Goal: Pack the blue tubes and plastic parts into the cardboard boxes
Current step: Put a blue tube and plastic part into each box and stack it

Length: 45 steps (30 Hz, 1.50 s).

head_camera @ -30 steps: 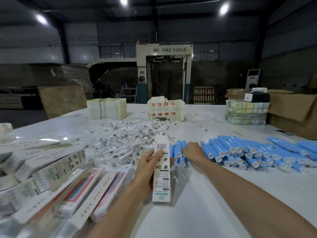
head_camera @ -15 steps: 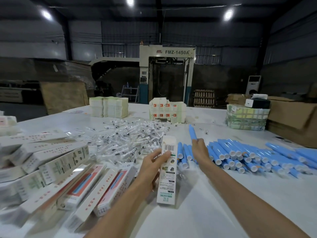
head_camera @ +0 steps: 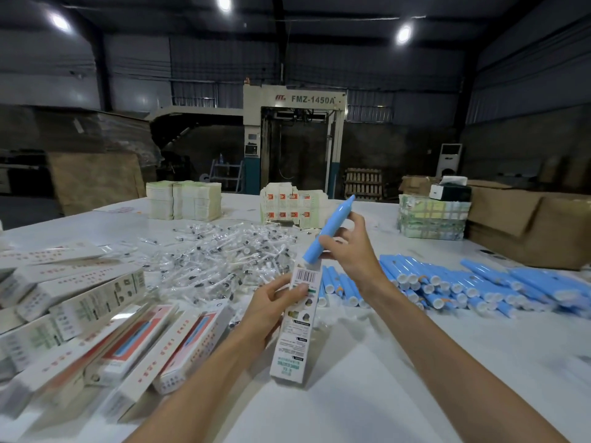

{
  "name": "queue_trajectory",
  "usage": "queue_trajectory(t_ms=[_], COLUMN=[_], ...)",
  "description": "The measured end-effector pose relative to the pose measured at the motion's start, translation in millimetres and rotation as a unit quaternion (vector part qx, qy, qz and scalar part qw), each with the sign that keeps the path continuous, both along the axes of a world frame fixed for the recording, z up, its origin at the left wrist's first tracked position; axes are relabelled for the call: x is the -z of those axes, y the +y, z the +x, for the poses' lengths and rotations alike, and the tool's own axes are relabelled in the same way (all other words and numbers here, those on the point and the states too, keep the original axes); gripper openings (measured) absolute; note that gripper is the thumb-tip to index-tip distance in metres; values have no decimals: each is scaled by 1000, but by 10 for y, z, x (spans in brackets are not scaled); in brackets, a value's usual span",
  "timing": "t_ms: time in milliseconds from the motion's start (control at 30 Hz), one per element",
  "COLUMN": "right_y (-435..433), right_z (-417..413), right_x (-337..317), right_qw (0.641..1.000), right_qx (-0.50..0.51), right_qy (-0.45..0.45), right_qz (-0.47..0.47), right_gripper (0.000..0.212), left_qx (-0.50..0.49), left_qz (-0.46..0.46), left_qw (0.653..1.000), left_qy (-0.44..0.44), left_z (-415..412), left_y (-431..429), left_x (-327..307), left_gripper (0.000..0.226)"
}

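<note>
A large white table [head_camera: 399, 378] is filling the lower view, and behind it a tall machine [head_camera: 294, 142] marked FMZ-1450A is standing against the dark wall. Brown corrugated cartons [head_camera: 524, 228] are sitting at the table's far right edge. A heap of filled printed boxes [head_camera: 96, 302] is lying along the left side, some showing a red and blue window panel. A spread of clear bagged plastic parts [head_camera: 220, 260] is covering the middle of the table, and a loose pile of blue tubes [head_camera: 473, 282] with white caps is lying to the right, the caps facing the person. Stacks of flat printed box blanks [head_camera: 184, 199] are standing at the far side of the table.

The left hand [head_camera: 270, 310] is gripping a narrow white box [head_camera: 292, 334] near its barcoded top, fingers curled round it, and is holding it raised and nearly upright above the table. The right hand [head_camera: 355, 254] is pinching one blue tube [head_camera: 329, 228] at mid-length between thumb and fingers. That tube is tilting up and to the right, its lower end sitting just at the box's top end. Whether it is entering the box I cannot tell.
</note>
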State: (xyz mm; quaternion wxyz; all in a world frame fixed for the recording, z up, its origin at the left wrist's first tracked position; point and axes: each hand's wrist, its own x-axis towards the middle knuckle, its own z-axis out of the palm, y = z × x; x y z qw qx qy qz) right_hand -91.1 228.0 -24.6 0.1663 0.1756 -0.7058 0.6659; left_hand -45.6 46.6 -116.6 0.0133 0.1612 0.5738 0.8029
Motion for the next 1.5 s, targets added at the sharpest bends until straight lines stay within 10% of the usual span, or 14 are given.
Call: queue_trajectory(t_ms=[633, 800, 1033, 1500], right_y=[-155, -138, 146, -56], right_z=[48, 67, -20, -138], right_x=[157, 312, 580, 1163], right_qw=[956, 975, 993, 859], right_qx=[16, -64, 75, 96], right_qy=[-87, -100, -68, -31], right_qz=[280, 185, 62, 502], right_gripper=[28, 32, 18, 31], left_qx=[-21, -66, -200, -155], left_qz=[-10, 3, 13, 6], left_qw=[1000, 998, 980, 988], left_qy=[20, 10, 8, -14], left_z=[5, 12, -150, -106], left_y=[-28, -60, -314, -233], left_x=[46, 30, 55, 57], left_gripper=[36, 26, 30, 37])
